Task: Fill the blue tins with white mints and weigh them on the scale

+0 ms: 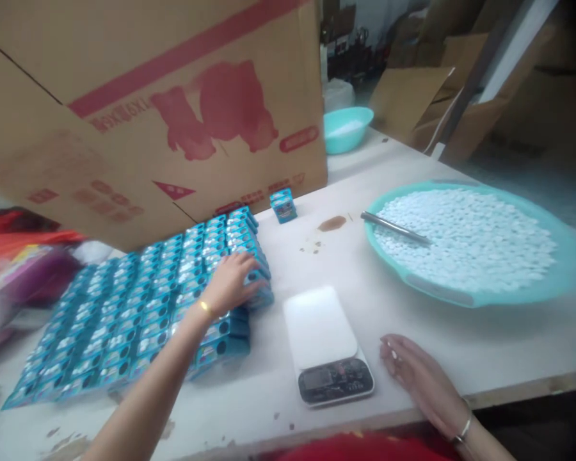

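Note:
My left hand (233, 282) reaches over the right edge of a block of small blue boxes (156, 294). Its fingers are closed around one blue box (259, 291) in the outer row; whether that box is lifted I cannot tell. My right hand (417, 374) rests low over the table, palm partly turned up and fingers curled. A few small white pellets (392, 350) show at its fingertips. Between the hands lies a white digital scale (319, 326) with a dark display panel and nothing on its plate.
A wide turquoise basin (569, 256) full of white pellets stands at the right, a metal-handled tool (393, 227) lying in it. A large cardboard carton (139, 186) rises behind the boxes. A lone blue box (283, 206) and another turquoise bowl (343, 142) are farther back.

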### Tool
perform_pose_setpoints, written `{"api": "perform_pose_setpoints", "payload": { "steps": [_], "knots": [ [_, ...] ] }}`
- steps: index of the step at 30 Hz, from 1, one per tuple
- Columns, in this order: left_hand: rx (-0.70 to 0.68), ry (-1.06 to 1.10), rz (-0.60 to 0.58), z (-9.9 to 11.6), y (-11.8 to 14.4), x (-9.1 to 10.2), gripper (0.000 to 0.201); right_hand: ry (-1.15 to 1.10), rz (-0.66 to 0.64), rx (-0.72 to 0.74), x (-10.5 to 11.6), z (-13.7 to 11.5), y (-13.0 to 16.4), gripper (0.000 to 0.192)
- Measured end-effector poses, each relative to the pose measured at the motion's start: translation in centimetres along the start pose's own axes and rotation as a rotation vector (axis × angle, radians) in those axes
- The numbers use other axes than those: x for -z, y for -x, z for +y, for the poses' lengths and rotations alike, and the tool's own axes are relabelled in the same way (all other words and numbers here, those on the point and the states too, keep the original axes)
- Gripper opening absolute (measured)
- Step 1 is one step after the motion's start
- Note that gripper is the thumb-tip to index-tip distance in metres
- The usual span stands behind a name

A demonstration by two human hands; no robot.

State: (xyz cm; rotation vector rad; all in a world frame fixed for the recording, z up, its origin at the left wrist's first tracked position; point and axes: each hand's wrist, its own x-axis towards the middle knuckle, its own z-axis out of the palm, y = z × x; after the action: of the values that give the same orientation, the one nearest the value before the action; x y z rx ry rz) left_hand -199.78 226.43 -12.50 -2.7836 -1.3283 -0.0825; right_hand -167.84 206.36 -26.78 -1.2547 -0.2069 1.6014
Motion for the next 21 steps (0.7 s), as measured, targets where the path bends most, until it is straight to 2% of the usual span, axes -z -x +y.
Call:
{"api": "perform_pose_setpoints", "payload": {
  "steps": [3, 6, 9, 14, 18, 21],
  "knots": [
    [0.099, -0.123, -0.005, 1.6, 4.7, -2.6, 0.025, 0.036, -0.045, 0.053, -0.1, -0.1, 0.2, 0.029],
    [0.149, -0.122, 0.075, 2.8, 5.8, -4.4, 0.012, 0.048, -0.08, 0.073, -0.2, -0.2, 0.3, 0.031],
    [0.102, -0.061, 0.169, 4.7, 5.5, -3.2, 0.012, 0.041, -0.099, 0.086, -0.3, -0.4, 0.4, 0.033],
    [-0.034, 0.087, 0.059, 9.6, 4.6, 0.3, 0.023, 0.037, -0.106, 0.112, -0.7, -0.8, 0.5, 0.035],
    [-0.15, 0.1, -0.029, 12.9, 2.6, 0.0, 0.02, 0.035, -0.116, 0.104, -0.7, -1.0, 0.5, 0.034],
    [-0.181, 0.117, -0.057, 13.7, 1.5, -0.6, 0.017, 0.021, -0.112, 0.094, -0.5, -1.0, 0.4, 0.032]
  ]
}}
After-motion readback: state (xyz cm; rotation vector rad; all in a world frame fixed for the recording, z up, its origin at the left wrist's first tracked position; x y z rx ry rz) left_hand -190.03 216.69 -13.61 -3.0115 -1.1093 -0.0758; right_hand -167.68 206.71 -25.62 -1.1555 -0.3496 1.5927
